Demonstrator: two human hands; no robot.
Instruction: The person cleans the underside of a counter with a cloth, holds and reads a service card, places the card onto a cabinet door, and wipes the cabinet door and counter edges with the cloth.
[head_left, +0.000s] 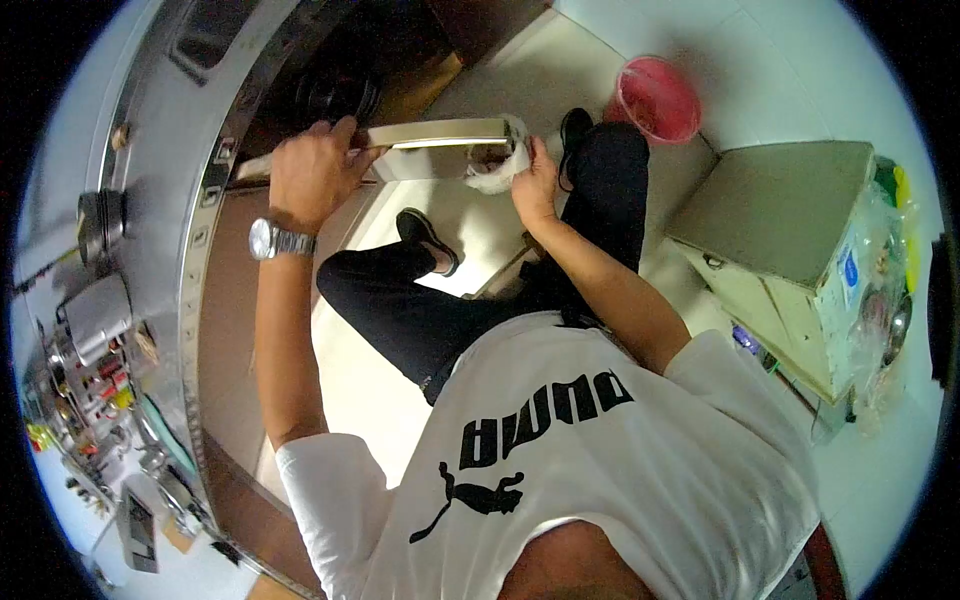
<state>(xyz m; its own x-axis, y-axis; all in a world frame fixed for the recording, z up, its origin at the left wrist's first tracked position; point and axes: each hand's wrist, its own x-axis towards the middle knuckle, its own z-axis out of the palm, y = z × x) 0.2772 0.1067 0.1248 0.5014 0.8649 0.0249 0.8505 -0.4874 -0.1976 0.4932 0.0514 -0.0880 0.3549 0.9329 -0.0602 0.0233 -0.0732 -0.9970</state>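
A pale cabinet door (440, 132) stands swung out from a dark opening, with its narrow top edge facing up. My left hand (315, 175), below which a metal watch sits on the wrist, is closed over this edge. At the door's outer end, my right hand (537, 185) grips a crumpled white cloth (497, 177) between thumb and fingers. The cloth lies against the door's end; the lower part of the door is partly hidden.
A metal counter (165, 200) with utensils and jars runs along the left. A pink bucket (657, 100) stands by the wall. At right is a pale cabinet (770, 210) with plastic bags on its side. My bent legs are over the floor.
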